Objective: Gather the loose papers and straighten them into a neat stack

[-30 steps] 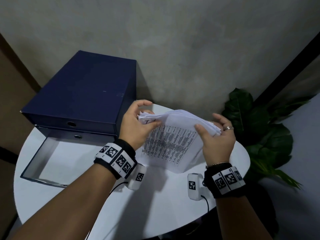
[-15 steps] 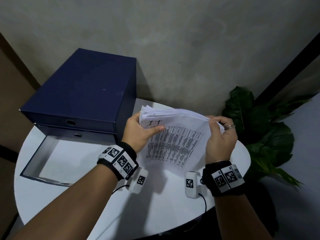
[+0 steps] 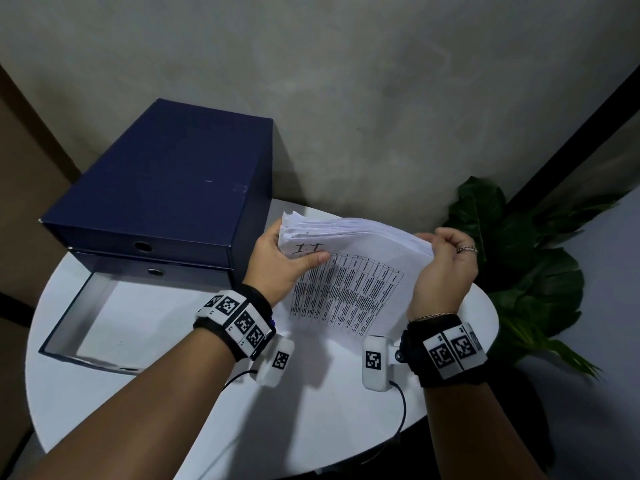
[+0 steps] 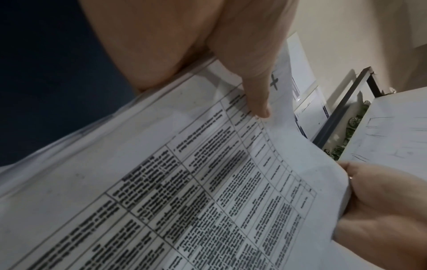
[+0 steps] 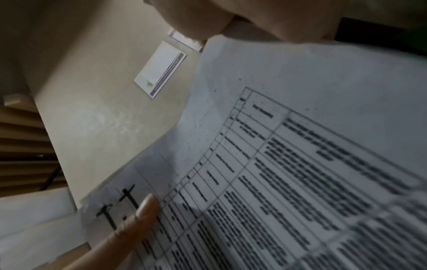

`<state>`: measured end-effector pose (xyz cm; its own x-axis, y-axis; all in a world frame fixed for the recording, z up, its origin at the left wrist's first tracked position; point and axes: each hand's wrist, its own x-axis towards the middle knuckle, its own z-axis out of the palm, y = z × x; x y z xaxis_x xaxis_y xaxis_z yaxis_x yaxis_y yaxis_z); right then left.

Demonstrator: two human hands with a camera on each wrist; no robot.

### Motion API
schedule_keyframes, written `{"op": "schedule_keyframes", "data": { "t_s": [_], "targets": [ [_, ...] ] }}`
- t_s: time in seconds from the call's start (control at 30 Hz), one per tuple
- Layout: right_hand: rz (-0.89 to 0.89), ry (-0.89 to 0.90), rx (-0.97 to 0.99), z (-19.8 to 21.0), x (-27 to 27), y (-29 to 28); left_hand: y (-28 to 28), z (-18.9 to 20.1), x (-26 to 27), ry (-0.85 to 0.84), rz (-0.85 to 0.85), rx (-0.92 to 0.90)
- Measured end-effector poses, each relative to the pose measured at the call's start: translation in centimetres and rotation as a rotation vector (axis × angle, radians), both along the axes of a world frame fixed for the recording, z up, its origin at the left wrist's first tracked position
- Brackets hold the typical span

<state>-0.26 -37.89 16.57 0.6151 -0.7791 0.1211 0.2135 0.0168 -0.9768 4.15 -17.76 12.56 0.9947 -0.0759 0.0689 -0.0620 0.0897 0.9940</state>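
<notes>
A thick stack of white papers (image 3: 349,278) with a printed table on the front sheet stands on its lower edge on the round white table (image 3: 311,427), tilted toward me. My left hand (image 3: 280,268) grips the stack's upper left corner, thumb across the front sheet. My right hand (image 3: 443,268) grips the upper right corner, fingers curled over the top edge. The upper edges of the sheets look uneven. In the left wrist view the papers (image 4: 184,182) fill the frame under my thumb. The right wrist view shows the same papers (image 5: 300,146) close up.
A dark blue two-drawer file box (image 3: 166,188) stands at the left, its lower drawer (image 3: 90,317) pulled out over the table. A leafy green plant (image 3: 526,265) sits to the right, beyond the table edge. A grey wall rises behind.
The stack was lying bowed between my hands; it has been raised more upright and my right hand's fingers have curled over its top right corner.
</notes>
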Motion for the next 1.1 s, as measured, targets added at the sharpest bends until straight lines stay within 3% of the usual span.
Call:
{"op": "schedule_keyframes", "data": {
  "t_s": [0.07,0.13,0.23,0.33,0.5,0.63,0.83,0.93,1.1],
  "targets": [
    [0.163,-0.047,-0.047,-0.8,-0.6,-0.4,0.1,-0.1,0.1,0.011,0.026,-0.017],
    [0.264,0.019,-0.134,-1.9,-1.2,-0.7,0.0,-0.4,0.2,0.022,0.086,-0.022],
    [0.247,0.141,-0.181,-2.6,-1.5,-0.6,-0.2,-0.3,0.4,0.005,0.162,-0.014],
    [0.217,0.086,-0.23,-2.3,-1.9,-1.0,-0.4,0.4,-0.2,-0.07,0.203,-0.028],
    [0.292,0.144,-0.219,-2.4,-2.9,-1.2,0.1,-0.3,-1.8,-0.082,0.016,0.027],
    [0.324,0.137,-0.188,-2.1,-2.5,-0.8,0.0,-0.2,-1.5,-0.093,0.002,0.01],
    [0.161,0.026,-0.148,-1.3,-1.4,0.4,-1.1,1.2,-0.1,-0.149,0.322,0.03],
    [0.071,0.008,-0.117,-1.3,-1.0,0.3,-1.2,1.5,0.2,-0.145,0.357,0.037],
    [0.109,-0.032,-0.177,-2.0,-1.6,0.6,-0.9,1.5,-0.3,-0.247,0.282,0.061]
  ]
}}
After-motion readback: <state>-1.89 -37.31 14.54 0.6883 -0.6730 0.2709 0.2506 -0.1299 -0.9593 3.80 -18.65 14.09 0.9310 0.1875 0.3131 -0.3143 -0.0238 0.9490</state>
